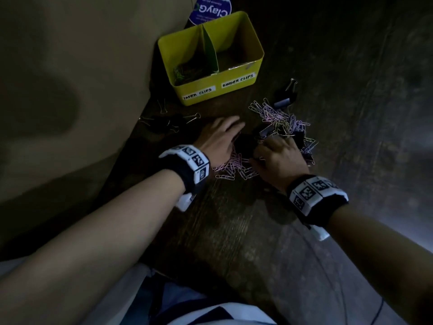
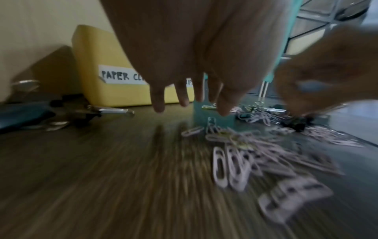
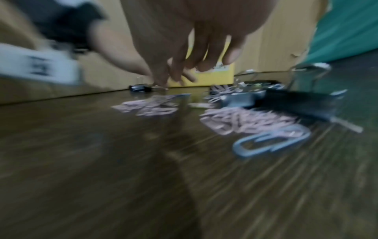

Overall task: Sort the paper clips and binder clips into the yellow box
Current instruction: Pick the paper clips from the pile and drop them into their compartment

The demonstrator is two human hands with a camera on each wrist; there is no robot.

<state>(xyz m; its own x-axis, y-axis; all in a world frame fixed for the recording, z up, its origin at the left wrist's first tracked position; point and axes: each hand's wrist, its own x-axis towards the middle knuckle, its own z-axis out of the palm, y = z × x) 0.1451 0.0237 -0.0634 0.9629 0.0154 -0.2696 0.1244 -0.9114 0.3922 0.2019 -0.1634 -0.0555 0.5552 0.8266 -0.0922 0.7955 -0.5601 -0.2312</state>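
- The yellow rectangular box (image 1: pixel 234 73) stands at the far side of the dark wood-grain counter (image 1: pixel 225 226), close against a beige wall (image 1: pixel 70 66). A green divider (image 1: pixel 209 50) splits it into two compartments.
- White labels on its front read "PAPER CLIPS" under the left compartment and "BINDER CLIPS" under the right. The left compartment holds a small dark tangle of clips; what lies in the right one is too dim to make out.
- A loose heap of pastel pink and lilac wire paper clips (image 1: pixel 278 118) lies on the counter nearer than the box, spreading toward the person between the two hands.
- Black binder clips with wire handles are scattered about: a large binder clip (image 1: pixel 285 97) just right of the box's front, a group of binder clips (image 1: pixel 164 124) to the left near the wall, and others mixed into the heap.
- The left hand (image 1: pixel 220 139) hovers over the near-left edge of the heap, fingers straight and slightly spread, holding nothing.
- The right hand (image 1: pixel 278 158) is over the middle of the heap with fingers bent down into the clips; blur in the wrist views hides whether it grips anything.
- A blue-labelled container (image 1: pixel 210 10) stands behind the box.
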